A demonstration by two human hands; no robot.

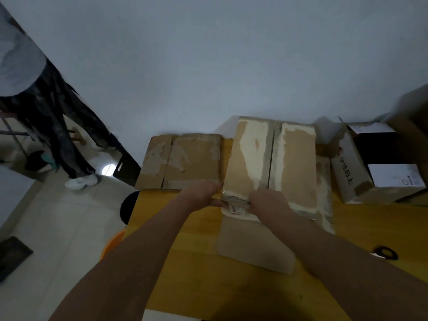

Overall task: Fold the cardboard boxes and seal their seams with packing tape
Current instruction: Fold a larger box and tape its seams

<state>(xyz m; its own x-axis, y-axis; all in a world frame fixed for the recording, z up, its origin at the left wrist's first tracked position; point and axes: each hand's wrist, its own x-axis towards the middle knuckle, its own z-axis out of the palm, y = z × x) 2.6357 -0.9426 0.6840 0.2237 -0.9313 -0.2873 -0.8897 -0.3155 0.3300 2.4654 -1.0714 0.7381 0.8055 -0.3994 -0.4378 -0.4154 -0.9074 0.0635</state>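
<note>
A worn brown cardboard box (294, 158) with torn white patches stands on the yellow table (192, 262), its two top flaps meeting along a middle seam. A loose flap (252, 246) lies flat toward me. My left hand (203, 193) grips the box's near left corner. My right hand (268, 200) holds the near edge by the seam, fingers curled over it. A small label shows between my hands. A flattened cardboard box (183, 161) lies to the left, against the wall.
An open box (352, 172) with dark and white contents sits at the right. A black tape roll (385, 252) lies near the right table edge. A person's legs (62, 126) stand on the floor at left, beside an orange stool (113, 244).
</note>
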